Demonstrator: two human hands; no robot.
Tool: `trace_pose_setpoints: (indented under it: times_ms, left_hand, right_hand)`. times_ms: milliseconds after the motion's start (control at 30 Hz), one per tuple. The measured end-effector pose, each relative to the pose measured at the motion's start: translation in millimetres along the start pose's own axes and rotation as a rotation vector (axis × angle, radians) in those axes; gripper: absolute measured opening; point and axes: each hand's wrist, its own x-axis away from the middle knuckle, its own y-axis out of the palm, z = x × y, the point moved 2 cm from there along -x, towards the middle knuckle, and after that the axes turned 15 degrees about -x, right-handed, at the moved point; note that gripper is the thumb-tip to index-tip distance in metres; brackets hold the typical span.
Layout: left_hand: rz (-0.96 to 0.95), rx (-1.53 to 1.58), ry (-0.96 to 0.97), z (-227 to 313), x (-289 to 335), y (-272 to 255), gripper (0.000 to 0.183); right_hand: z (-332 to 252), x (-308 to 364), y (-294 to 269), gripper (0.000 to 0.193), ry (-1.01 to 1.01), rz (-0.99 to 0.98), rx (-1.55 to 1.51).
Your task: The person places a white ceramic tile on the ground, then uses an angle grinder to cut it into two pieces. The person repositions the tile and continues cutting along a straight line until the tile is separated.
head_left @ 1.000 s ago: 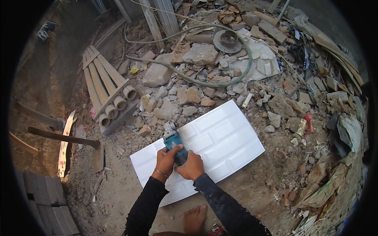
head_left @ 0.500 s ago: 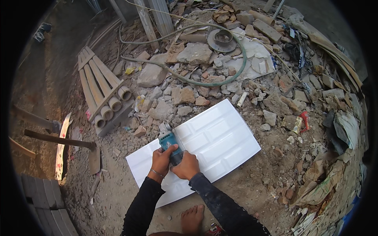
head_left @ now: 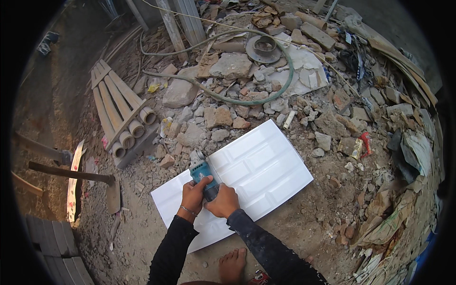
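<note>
A teal and black angle grinder (head_left: pixel 201 172) rests over a white panel (head_left: pixel 259 164) with a raised brick pattern, which lies aslant on the dirt. My left hand (head_left: pixel 192 195) is closed round the grinder's body from the left, thumb on top. Around its black rear end my right hand (head_left: pixel 224 201) is wrapped. The grinder's metal head points away from me, near the panel's far edge. Its disc shows only in part, so I cannot tell whether it spins or how deep it sits.
Broken concrete and bricks (head_left: pixel 230 65) cover the ground beyond, with a green hose (head_left: pixel 266 100) looped over them. Several joined pipes (head_left: pixel 121 109) lie at the left, near a hoe (head_left: pixel 112 192). Stacked grey blocks (head_left: pixel 52 235) stand at lower left. My bare foot (head_left: pixel 232 265) is beside the panel's near edge.
The view has shifted slightly. Both hands keep their grip, and the grinder stays in nearly the same place on the panel, perhaps a touch farther from me.
</note>
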Motion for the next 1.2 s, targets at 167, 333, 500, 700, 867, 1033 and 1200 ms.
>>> trace_pose_setpoints:
  times_ms: [167, 333, 500, 700, 867, 1033, 1200]
  left_hand:
    - [-0.002, 0.001, 0.007, 0, 0, 0, 0.03]
    - [0.005, -0.002, -0.005, -1, -1, 0, 0.03]
    - [-0.008, 0.014, -0.003, -2, -4, -1, 0.031]
    - [0.021, 0.058, -0.064, -1, -2, -2, 0.039]
    - [0.109, -0.09, -0.103, 5, 1, -6, 0.045]
    - [0.127, -0.128, -0.078, 7, 3, -5, 0.036]
    - [0.123, -0.128, -0.083, 4, 3, -5, 0.038]
  right_hand:
    - [-1, 1, -2, 0.057, 0.011, -0.002, 0.009]
    - [1, 0, -1, 0.056, 0.014, -0.005, -0.007]
    - [6, -3, 4, 0.061, -0.027, 0.044, -0.007]
    - [10, -5, 8, 0.062, 0.0, 0.043, -0.02]
    - [7, -2, 6, 0.064, 0.015, 0.037, 0.005]
    - [3, 0, 2, 0.061, 0.026, -0.006, -0.021]
    - [6, 0, 3, 0.065, -0.002, 0.028, -0.002]
